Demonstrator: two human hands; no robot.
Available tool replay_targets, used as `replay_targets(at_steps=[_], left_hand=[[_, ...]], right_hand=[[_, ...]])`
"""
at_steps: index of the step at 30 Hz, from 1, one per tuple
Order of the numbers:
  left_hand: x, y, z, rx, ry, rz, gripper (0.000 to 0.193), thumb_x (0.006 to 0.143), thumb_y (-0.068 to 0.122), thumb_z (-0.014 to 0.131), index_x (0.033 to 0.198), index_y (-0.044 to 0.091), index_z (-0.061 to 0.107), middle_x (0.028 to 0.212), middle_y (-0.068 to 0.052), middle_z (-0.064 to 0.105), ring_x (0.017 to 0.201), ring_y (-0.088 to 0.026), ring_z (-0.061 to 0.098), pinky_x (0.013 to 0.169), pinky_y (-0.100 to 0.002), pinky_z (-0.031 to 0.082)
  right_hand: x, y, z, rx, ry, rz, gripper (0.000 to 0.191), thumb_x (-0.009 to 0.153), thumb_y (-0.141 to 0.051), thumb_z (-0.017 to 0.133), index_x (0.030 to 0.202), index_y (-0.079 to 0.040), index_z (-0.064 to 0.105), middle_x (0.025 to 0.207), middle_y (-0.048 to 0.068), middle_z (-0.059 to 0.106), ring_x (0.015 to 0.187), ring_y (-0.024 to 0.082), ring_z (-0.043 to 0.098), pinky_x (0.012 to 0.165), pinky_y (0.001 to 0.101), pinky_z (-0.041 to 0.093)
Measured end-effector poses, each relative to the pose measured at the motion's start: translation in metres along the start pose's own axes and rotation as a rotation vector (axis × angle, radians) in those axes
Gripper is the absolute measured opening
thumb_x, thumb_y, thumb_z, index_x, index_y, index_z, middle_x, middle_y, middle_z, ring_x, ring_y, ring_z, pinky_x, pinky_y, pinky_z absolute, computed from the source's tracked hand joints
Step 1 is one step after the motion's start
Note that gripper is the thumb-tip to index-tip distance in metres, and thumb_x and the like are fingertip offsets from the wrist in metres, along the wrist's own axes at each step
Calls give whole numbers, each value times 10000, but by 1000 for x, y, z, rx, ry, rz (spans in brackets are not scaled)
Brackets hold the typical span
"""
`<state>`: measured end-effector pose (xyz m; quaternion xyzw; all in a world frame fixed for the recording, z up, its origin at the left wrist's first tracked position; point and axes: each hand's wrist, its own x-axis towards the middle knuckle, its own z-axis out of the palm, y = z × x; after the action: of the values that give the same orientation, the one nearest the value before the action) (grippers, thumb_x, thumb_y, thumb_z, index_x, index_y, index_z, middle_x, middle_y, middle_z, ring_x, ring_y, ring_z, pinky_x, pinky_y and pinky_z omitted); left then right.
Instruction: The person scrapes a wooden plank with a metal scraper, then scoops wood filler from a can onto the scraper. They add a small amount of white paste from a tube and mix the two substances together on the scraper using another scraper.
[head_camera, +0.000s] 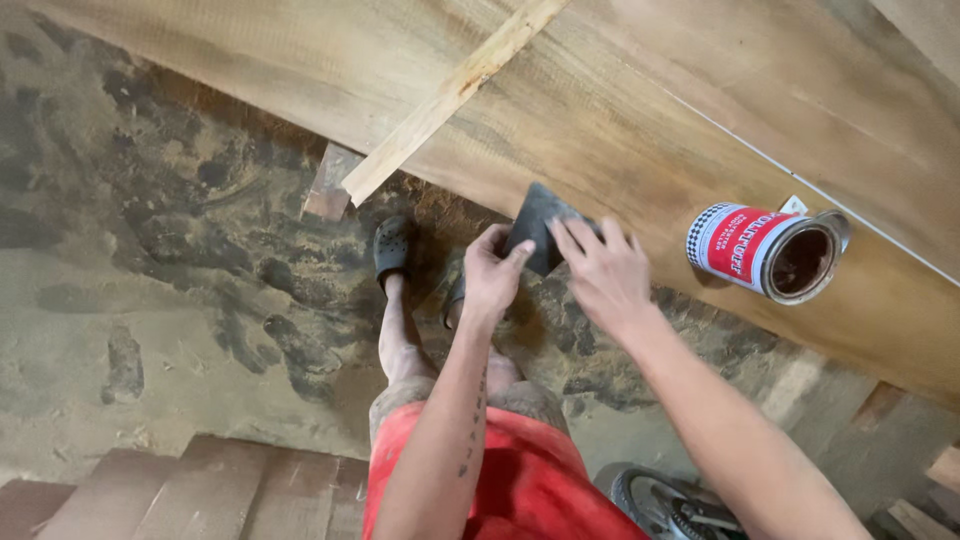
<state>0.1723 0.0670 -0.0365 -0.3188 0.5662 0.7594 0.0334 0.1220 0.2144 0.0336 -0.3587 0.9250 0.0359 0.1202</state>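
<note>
Sandpaper (540, 228), a dark sheet, is pinched between both hands at the near edge of a wide plank (640, 130). Nearest the camera are red shorts (510, 480) and bare forearms. The left hand (490, 275) grips the sheet's lower corner with thumb and fingers closed on it; the right hand (605, 270) holds its right side, fingers laid over the top. Below them, black clogs (395, 245) stand on a stained floor (150, 250). Farther right, an open can (768, 250) lies tipped on the plank. A thin strip (450, 95) crosses the plank beyond.
</note>
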Motion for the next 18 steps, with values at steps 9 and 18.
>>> replay_targets(at_steps=[9, 18], left_hand=[[-12, 3, 5, 139, 130, 33, 144, 898, 59, 744, 1004, -6, 672, 777, -100, 674, 721, -125, 587, 693, -311, 525], [-16, 4, -16, 202, 85, 91, 315, 831, 27, 765, 1118, -5, 640, 917, -132, 703, 788, -181, 650, 730, -324, 552]], right_hand=[[-5, 2, -11, -39, -14, -100, 716, 649, -92, 709, 1359, -158, 648, 1263, 14, 644, 1055, 281, 565, 797, 492, 515], [55, 2, -12, 81, 69, 36, 562, 724, -17, 681, 1255, -197, 713, 1170, 16, 697, 1028, 292, 597, 817, 536, 502]])
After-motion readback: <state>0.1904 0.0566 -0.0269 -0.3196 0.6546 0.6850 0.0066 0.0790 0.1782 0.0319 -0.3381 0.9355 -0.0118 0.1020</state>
